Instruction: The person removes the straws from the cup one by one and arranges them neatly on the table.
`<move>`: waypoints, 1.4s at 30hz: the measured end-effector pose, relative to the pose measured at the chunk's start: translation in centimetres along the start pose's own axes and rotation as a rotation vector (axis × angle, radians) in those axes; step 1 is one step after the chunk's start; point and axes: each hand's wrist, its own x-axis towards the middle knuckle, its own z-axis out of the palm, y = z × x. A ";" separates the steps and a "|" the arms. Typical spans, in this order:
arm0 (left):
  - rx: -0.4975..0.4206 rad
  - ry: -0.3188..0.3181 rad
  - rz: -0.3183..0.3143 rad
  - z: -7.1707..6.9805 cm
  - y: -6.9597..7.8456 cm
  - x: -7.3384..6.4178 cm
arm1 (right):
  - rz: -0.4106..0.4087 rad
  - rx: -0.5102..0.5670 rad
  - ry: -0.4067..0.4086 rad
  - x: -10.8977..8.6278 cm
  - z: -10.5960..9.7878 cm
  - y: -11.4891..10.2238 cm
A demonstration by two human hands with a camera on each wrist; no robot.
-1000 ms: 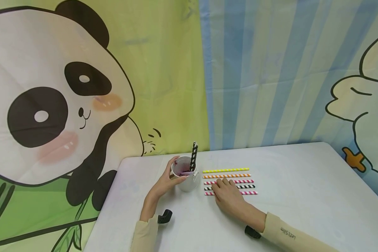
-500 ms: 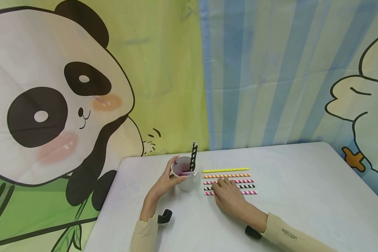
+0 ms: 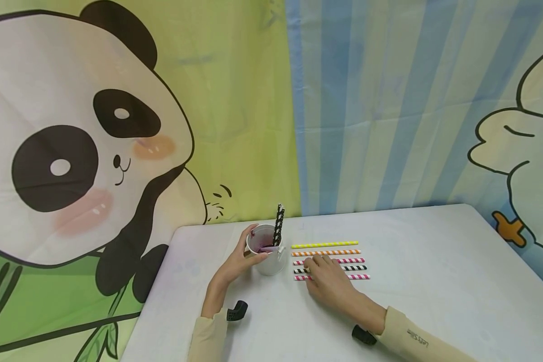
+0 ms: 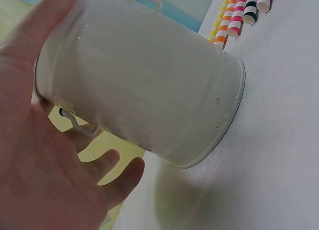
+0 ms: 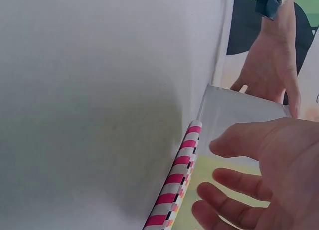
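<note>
My left hand (image 3: pixel 235 261) holds a small white bucket (image 3: pixel 271 264) at the rim, its thumb on the near side. Black-and-white patterned straws (image 3: pixel 278 226) stick up out of the bucket. To its right lie striped paper straws in a row: yellow (image 3: pixel 324 245), orange (image 3: pixel 344 251), pink (image 3: pixel 354 260), black (image 3: pixel 357 268) and a nearest pink one (image 3: pixel 359 277). Over the left half of the nearer straws hovers my right hand (image 3: pixel 330 286). In the right wrist view its thumb and fingers are spread apart beside the nearest pink straw (image 5: pixel 174 177), with nothing between them.
A white table (image 3: pixel 425 281) carries everything, with its back edge against a hanging cartoon cloth (image 3: pixel 366 125). Black camera mounts, one at the left wrist (image 3: pixel 237 310) and one at the right wrist (image 3: pixel 363 334), sit close over the table.
My right hand has shifted very slightly, its fingers a touch to the left over the straws and its wrist a little to the right. The left hand and the bucket look the same.
</note>
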 end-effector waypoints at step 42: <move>-0.020 -0.005 0.036 0.1 0.1 -0.1 | -0.008 0.516 0.351 5.9 1.2 -4.6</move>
